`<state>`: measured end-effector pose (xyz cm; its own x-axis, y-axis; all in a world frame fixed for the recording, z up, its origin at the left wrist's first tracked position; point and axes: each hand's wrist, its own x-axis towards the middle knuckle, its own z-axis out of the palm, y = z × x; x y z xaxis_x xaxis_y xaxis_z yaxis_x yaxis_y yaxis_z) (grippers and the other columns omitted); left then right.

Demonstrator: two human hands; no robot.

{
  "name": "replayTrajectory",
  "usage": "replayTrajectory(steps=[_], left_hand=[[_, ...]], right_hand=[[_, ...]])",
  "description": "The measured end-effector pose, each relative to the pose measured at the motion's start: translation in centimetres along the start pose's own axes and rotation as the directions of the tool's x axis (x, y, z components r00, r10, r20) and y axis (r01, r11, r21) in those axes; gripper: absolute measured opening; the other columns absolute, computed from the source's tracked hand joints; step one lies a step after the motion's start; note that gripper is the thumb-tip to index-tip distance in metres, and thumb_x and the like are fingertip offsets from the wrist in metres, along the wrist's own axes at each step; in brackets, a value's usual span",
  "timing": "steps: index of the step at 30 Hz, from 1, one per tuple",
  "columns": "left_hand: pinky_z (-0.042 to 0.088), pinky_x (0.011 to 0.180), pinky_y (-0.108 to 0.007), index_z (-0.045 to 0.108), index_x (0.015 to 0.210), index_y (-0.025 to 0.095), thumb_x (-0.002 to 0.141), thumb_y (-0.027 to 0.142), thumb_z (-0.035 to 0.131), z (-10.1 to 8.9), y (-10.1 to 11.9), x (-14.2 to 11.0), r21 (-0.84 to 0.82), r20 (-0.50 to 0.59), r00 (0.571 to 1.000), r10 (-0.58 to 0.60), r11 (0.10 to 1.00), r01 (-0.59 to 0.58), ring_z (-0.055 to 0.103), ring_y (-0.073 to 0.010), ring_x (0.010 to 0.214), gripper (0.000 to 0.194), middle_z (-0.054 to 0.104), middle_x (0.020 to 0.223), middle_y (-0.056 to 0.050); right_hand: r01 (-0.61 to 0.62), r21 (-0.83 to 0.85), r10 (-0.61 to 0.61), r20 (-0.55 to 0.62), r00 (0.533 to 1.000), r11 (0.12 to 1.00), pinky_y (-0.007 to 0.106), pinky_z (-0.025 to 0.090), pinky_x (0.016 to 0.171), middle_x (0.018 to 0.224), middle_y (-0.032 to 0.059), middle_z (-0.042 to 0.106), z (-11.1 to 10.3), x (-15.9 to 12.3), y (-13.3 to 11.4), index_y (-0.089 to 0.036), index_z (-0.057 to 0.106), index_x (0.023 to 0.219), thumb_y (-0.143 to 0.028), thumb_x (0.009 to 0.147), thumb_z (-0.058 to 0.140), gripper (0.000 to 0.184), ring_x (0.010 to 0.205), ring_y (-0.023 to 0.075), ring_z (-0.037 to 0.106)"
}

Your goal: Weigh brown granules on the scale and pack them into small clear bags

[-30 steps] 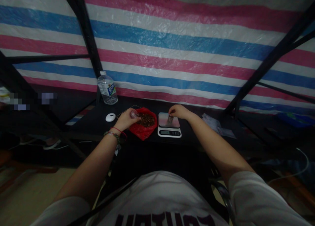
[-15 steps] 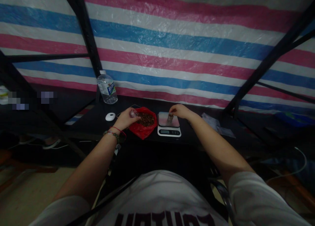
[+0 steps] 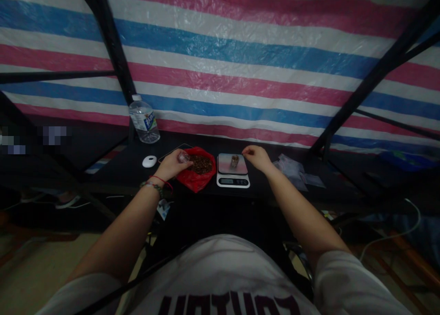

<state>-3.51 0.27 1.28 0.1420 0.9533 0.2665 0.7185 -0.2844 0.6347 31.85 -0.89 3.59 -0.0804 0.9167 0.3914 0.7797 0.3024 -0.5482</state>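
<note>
My left hand [image 3: 171,164] is closed round a small clear plastic cup [image 3: 183,157] at the left side of an open red bag [image 3: 195,183]. Brown grain-like pieces [image 3: 202,164] fill the bag; their exact kind is too small to tell. To its right a white kitchen scale [image 3: 233,182] carries a small clear jar [image 3: 234,161] with brown contents, upright on the metal plate. Just right of the plate hovers my right hand [image 3: 257,158], apart from the jar, thumb and fingers pinched together. Whether anything tiny is between those fingertips cannot be made out.
A large clear bottle [image 3: 144,122] stands at the back left, near a white computer mouse [image 3: 149,161]. Flat clear plastic bags [image 3: 291,168] lie right of the scale. Dark metal posts [image 3: 115,54] frame a striped plastic sheet [image 3: 233,77] behind the black table.
My right hand has come off the jar and moved right, leaving it standing on the scale. My left hand still holds the cup at the red bag. The view has shifted slightly.
</note>
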Motion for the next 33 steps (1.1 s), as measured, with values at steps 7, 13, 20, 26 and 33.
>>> replayTrajectory(steps=[7,13,20,26,33], left_hand=[[0.050,0.075,-0.030,0.062,0.100,0.021,0.069,0.052,0.068,0.6,0.0,0.2,-0.006,0.006,1.000,-0.001,1.000,0.001,0.065,-0.0206,0.080,0.045,0.069,0.092,-0.004],[0.050,0.075,-0.030,0.063,0.099,0.021,0.068,0.054,0.068,1.0,-0.3,0.5,-0.012,0.006,1.000,-0.007,1.000,0.007,0.064,-0.0207,0.082,0.046,0.069,0.094,-0.004],[0.050,0.074,-0.031,0.062,0.100,0.021,0.067,0.056,0.067,1.0,-0.4,0.7,-0.010,0.028,0.999,-0.015,1.000,0.015,0.065,-0.0218,0.081,0.048,0.069,0.093,-0.004],[0.050,0.076,-0.032,0.061,0.101,0.021,0.066,0.057,0.067,1.0,-0.2,0.6,0.006,0.029,0.999,-0.021,1.000,0.020,0.065,-0.0225,0.083,0.050,0.069,0.095,-0.005],[0.050,0.078,-0.032,0.060,0.102,0.021,0.069,0.056,0.066,1.1,0.7,0.4,-0.055,0.061,0.996,0.070,0.996,-0.066,0.065,-0.0215,0.083,0.049,0.069,0.094,-0.004]], right_hand=[[0.000,0.203,-0.052,0.251,0.967,0.979,0.025,0.045,0.068,0.082,0.0043,0.070,0.4,-4.5,-2.0,-0.015,0.070,0.086,-0.025,0.080,0.055,0.019,0.074,0.0157,0.062],[0.098,0.070,-0.115,0.785,0.609,0.993,0.024,0.045,0.067,0.090,0.0042,0.071,0.9,-11.8,-2.6,-0.019,0.072,0.101,-0.030,0.072,0.069,0.031,0.076,0.0167,0.064],[0.196,-0.176,0.031,0.814,0.580,0.965,0.025,0.045,0.068,0.086,0.0055,0.069,2.2,-17.1,-1.5,-0.020,0.073,0.086,-0.004,0.070,0.054,0.029,0.075,0.0165,0.063],[0.206,0.102,-0.230,0.432,0.872,0.973,0.027,0.047,0.080,0.096,0.0056,0.066,-1.2,-10.0,-3.1,-0.021,0.069,0.094,-0.008,0.077,0.055,0.026,0.087,0.0159,0.062],[0.102,0.062,-0.096,-0.099,0.990,0.993,0.028,0.050,0.076,0.086,0.0045,0.065,0.0,-0.9,-0.7,-0.017,0.066,0.090,-0.010,0.073,0.058,0.020,0.078,0.0157,0.061]])
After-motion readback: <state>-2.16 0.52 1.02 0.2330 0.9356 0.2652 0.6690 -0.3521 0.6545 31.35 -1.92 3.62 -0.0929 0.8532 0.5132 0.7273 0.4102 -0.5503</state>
